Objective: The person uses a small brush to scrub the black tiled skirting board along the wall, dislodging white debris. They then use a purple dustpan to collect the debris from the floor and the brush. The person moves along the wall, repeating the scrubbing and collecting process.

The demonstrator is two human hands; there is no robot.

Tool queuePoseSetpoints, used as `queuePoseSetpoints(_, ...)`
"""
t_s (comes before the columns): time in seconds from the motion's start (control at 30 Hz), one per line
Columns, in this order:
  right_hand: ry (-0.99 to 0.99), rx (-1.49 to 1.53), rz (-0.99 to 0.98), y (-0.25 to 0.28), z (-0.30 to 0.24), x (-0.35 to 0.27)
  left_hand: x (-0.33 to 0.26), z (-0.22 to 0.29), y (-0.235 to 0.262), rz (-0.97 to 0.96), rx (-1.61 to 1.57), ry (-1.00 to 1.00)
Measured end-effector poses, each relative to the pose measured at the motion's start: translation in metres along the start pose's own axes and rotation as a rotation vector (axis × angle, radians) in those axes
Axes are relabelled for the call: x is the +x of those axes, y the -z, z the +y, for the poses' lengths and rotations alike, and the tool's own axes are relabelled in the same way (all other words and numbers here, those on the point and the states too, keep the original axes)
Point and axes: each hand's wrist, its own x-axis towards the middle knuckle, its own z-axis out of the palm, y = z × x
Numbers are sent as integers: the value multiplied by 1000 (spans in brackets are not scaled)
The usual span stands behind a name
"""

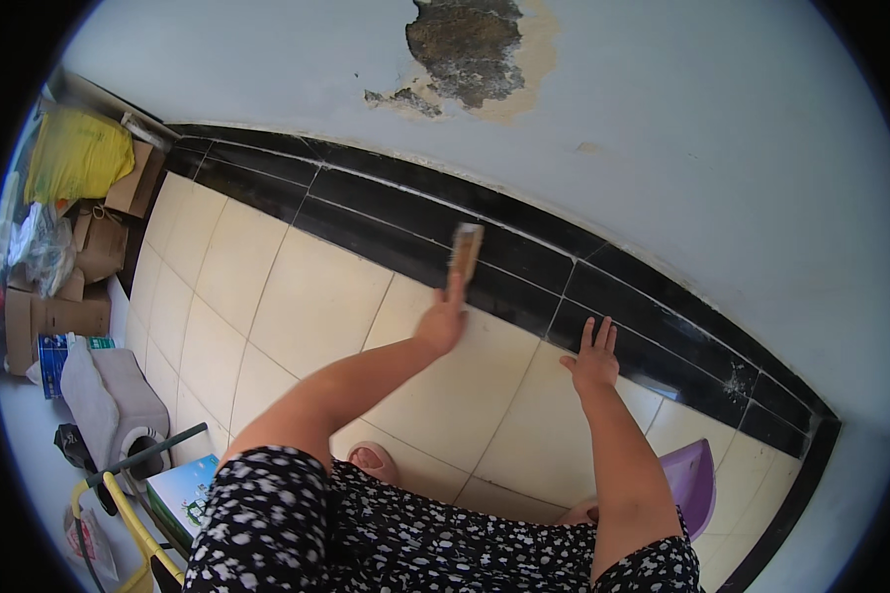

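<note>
My left hand [442, 321] grips a brush [467, 249] with a brown, wooden-looking back and pale bristles along its left side. The brush lies over the black tile border [386, 219] at the foot of the wall, and its outline is slightly blurred. To the right, my right hand [595, 364] is empty, fingers stretched out over the lower edge of the black tiles. Whether its fingertips touch the tiles I cannot tell.
Peeled plaster [465, 49] marks the white wall [682, 128]. A purple plastic basin or dustpan [697, 484] sits beside my right arm. Cardboard boxes [99, 247], a yellow bag [79, 153], a grey pet house [119, 400] and a yellow-and-green metal frame [133, 504] stand left on cream floor tiles [307, 287].
</note>
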Motion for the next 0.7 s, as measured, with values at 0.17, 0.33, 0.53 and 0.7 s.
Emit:
queuePoseSetpoints(0.17, 46, 51, -43, 15, 9, -5, 5, 113, -40, -337, -32, -223)
queuePoseSetpoints(0.33, -57, 1303, -28, -10, 10, -1, -14, 149, -20, -237, -36, -187)
queuePoseSetpoints(0.53, -129, 1892, -294, 27, -51, -27, -71, 143, -19, -103, -132, -312)
queuePoseSetpoints(0.7, -307, 1698, -84, 7, -42, -1, -69, 132, 3, -80, 45, -448)
